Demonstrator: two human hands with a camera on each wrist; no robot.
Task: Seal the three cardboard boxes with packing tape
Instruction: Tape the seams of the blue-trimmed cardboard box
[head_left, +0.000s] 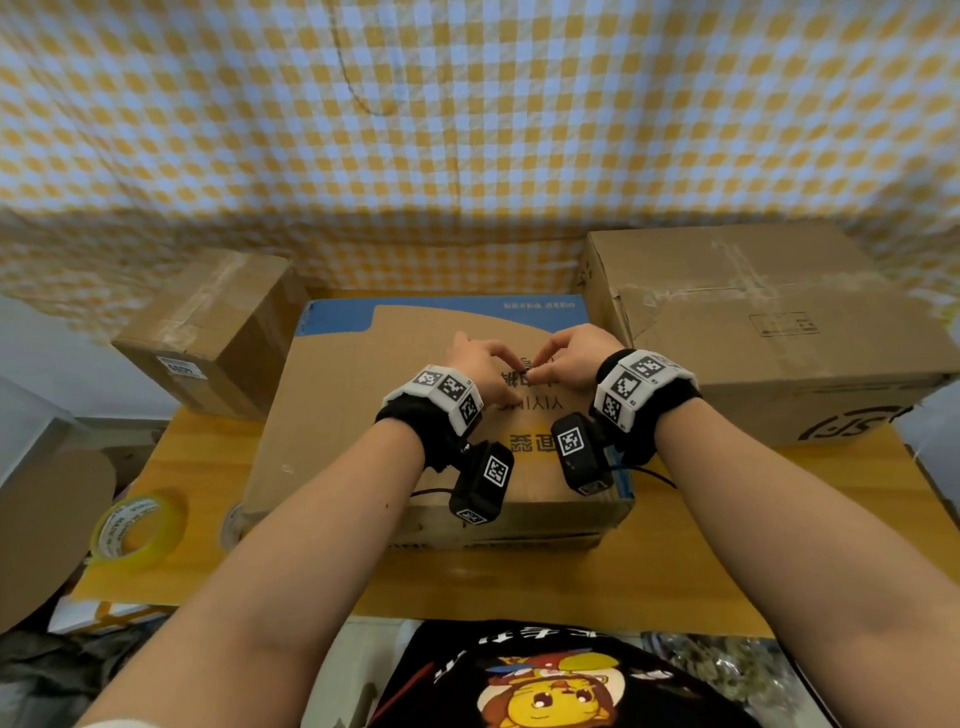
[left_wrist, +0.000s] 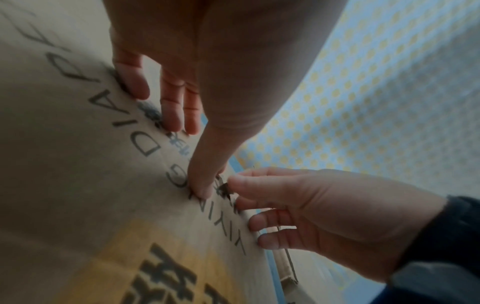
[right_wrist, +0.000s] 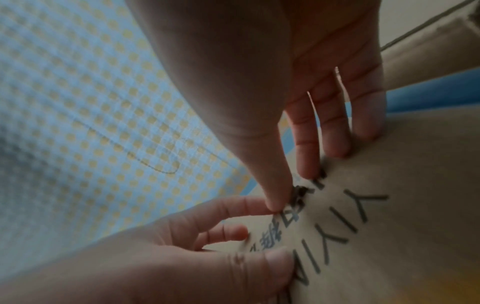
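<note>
The middle cardboard box (head_left: 363, 395), printed with dark letters and blue-edged, lies on the wooden table (head_left: 675, 561). Both hands are on its top, meeting at the flap seam. My left hand (head_left: 488, 371) touches the cardboard with its fingertips (left_wrist: 168, 121) and holds nothing. My right hand (head_left: 566, 358) presses its fingertips (right_wrist: 335, 148) on the flap beside it. In the left wrist view a flap edge (left_wrist: 285, 265) shows under the right hand (left_wrist: 311, 216). A yellowish tape roll (head_left: 137, 530) lies at the table's left front, away from both hands.
A small taped brown box (head_left: 208, 332) stands at the back left and a large brown box (head_left: 779, 322) at the back right. A yellow and white checked cloth (head_left: 467, 130) hangs behind. A round cardboard piece (head_left: 47, 535) sits off the table's left edge.
</note>
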